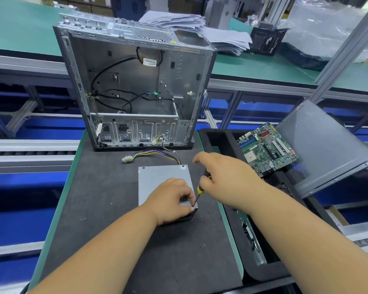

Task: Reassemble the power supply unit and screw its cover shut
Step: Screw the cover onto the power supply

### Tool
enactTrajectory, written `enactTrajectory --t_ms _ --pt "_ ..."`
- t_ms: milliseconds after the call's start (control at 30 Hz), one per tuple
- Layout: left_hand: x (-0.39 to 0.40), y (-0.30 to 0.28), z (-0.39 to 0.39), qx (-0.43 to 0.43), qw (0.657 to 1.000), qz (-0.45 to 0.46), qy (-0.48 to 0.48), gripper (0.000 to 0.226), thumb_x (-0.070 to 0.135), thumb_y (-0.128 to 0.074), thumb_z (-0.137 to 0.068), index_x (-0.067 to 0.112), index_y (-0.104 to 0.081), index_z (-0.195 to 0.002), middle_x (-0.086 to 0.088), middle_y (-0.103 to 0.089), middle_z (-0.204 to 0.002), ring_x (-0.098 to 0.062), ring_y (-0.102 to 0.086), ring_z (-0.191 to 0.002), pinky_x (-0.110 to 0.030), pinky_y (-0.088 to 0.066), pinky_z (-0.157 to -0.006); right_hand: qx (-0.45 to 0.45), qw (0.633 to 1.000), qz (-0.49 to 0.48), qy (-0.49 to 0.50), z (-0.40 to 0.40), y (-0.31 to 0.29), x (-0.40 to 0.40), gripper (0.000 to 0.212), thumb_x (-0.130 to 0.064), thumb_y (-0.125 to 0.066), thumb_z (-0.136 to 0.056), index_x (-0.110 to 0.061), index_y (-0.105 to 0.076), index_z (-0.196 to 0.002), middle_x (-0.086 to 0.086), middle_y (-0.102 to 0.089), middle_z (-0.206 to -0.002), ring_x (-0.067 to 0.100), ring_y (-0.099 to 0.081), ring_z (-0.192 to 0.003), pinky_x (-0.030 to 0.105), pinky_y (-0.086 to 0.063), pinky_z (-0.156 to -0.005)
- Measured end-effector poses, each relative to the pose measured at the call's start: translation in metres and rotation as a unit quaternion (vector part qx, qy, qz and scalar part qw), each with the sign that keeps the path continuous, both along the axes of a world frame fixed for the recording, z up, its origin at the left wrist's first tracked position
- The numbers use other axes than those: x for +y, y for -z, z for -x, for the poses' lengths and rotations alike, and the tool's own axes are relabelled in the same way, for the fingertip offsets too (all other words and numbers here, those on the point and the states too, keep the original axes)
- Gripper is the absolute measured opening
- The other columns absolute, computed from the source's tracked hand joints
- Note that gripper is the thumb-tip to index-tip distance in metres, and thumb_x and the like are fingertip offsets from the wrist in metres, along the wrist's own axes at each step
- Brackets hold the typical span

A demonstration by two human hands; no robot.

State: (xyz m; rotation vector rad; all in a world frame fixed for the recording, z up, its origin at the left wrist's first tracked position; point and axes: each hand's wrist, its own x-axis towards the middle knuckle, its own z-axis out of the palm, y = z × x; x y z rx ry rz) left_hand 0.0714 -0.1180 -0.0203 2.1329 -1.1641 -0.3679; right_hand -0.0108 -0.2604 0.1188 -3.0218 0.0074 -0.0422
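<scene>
The power supply unit [165,183] lies mid-mat [106,187]. The left hand [171,199] pinches a screw at its near right corner; the right hand [223,177] grips the screwdriver [197,193]. Keep the tip seated and upright. The black tray [217,137] at the mat's right edge holds a motherboard [267,146].

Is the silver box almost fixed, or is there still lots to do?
Nearly done, it seems. The cover already sits on the power supply unit, and a screw shows in its far right corner. Right now the right hand holds the screwdriver with its tip at the near right corner, where the left hand pinches, probably steadying a screw. That screw needs tightening; the hands hide some corners.
</scene>
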Motion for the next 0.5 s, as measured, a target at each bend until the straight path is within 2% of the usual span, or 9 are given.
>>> enactTrajectory --t_ms 67,133,200,267,333,367,433,500 --pt "0.0001 -0.0001 -0.0004 -0.006 1.000 -0.003 0.002 0.023 0.034 -0.075 -0.078 0.042 -0.054 -0.078 0.015 -0.053 -0.091 -0.010 -0.043 -0.093 -0.027 -0.040 -0.089 -0.008 1.000 0.014 0.002 -0.0008 -0.0013 -0.0013 0.035 -0.040 -0.049 -0.094 -0.033 -0.045 -0.128 -0.011 -0.053 -0.079 0.019 -0.054 -0.082 0.031 -0.036 -0.061" --pt "0.0003 -0.0005 -0.0008 -0.009 1.000 -0.008 0.004 0.022 0.034 -0.075 -0.078 0.042 -0.054 -0.078 0.016 -0.052 -0.090 -0.010 -0.043 -0.092 -0.026 -0.039 -0.089 -0.004 0.999 0.040 0.013 -0.0016 -0.0009 -0.0034 0.028 -0.052 -0.045 -0.096 -0.033 -0.053 -0.116 -0.011 -0.053 -0.068 0.016 -0.053 -0.078 0.030 -0.036 -0.060" --pt "0.0000 -0.0008 -0.0010 -0.010 1.000 -0.009 0.007 0.022 0.034 -0.075 -0.078 0.042 -0.054 -0.079 0.016 -0.052 -0.090 -0.010 -0.044 -0.093 -0.027 -0.039 -0.090 0.003 0.998 0.053 0.020 -0.0008 0.0009 -0.0033 0.032 -0.057 -0.039 -0.097 -0.031 -0.057 -0.102 -0.010 -0.058 -0.071 0.015 -0.053 -0.076 0.030 -0.035 -0.058" --pt "-0.0004 -0.0010 -0.0006 -0.011 1.000 -0.009 0.005 0.022 0.034 -0.075 -0.078 0.042 -0.054 -0.078 0.016 -0.051 -0.089 -0.010 -0.044 -0.093 -0.028 -0.039 -0.091 -0.005 0.999 0.033 0.018 0.0002 0.0029 -0.0027 0.026 -0.049 -0.042 -0.096 -0.032 -0.056 -0.110 -0.009 -0.062 -0.082 0.016 -0.053 -0.081 0.030 -0.035 -0.060" --pt "-0.0008 -0.0007 -0.0004 -0.012 1.000 -0.008 0.003 0.022 0.034 -0.075 -0.078 0.042 -0.054 -0.078 0.017 -0.050 -0.089 -0.009 -0.043 -0.092 -0.028 -0.040 -0.090 -0.011 1.000 0.000 0.012 0.0013 0.0022 -0.0029 0.033 -0.036 -0.048 -0.091 -0.033 -0.050 -0.124 -0.010 -0.061 -0.095 0.017 -0.055 -0.086 0.030 -0.036 -0.063" --pt "-0.0006 -0.0003 -0.0003 -0.011 1.000 -0.008 0.002 0.022 0.034 -0.075 -0.078 0.042 -0.054 -0.078 0.017 -0.051 -0.090 -0.009 -0.043 -0.093 -0.027 -0.040 -0.089 -0.018 1.000 -0.004 0.006 0.0020 0.0015 -0.0039 0.037 -0.034 -0.050 -0.089 -0.034 -0.048 -0.127 -0.012 -0.058 -0.092 0.016 -0.054 -0.084 0.030 -0.035 -0.061" --pt "-0.0007 0.0003 -0.0005 -0.011 1.000 -0.009 0.003 0.022 0.035 -0.075 -0.078 0.042 -0.055 -0.078 0.017 -0.051 -0.091 -0.009 -0.043 -0.094 -0.027 -0.039 -0.090 -0.025 1.000 0.014 0.005 0.0017 0.0001 -0.0054 0.033 -0.038 -0.052 -0.091 -0.034 -0.049 -0.124 -0.013 -0.049 -0.074 0.015 -0.050 -0.076 0.030 -0.031 -0.058" --pt "-0.0007 0.0008 -0.0008 -0.012 1.000 -0.009 0.004 0.022 0.035 -0.075 -0.078 0.043 -0.055 -0.078 0.016 -0.052 -0.091 -0.009 -0.044 -0.094 -0.028 -0.040 -0.090 -0.012 0.998 0.053 0.016 0.0008 0.0003 -0.0062 0.023 -0.050 -0.048 -0.094 -0.033 -0.056 -0.108 -0.011 -0.048 -0.066 0.016 -0.050 -0.074 0.030 -0.031 -0.057"
